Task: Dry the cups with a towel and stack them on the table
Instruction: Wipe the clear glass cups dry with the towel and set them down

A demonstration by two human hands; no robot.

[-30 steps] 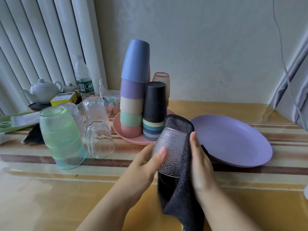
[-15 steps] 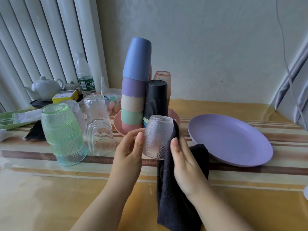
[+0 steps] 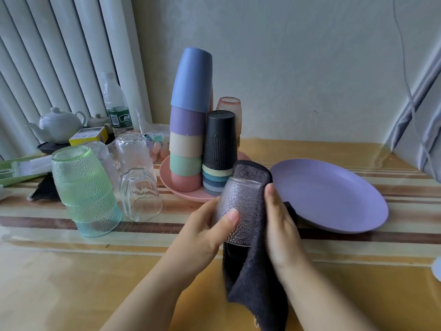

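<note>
Head view: a dimpled clear glass cup (image 3: 238, 211), upside down, is held above the middle of the glossy striped counter (image 3: 71, 271). The left hand (image 3: 205, 232) curls round its side, thumb across the front. The right hand (image 3: 281, 230) presses a dark, nubbly towel (image 3: 253, 283) against its far side, fingers nearly straight. Stacked green textured glasses (image 3: 83, 189) stand toward the left edge.
</note>
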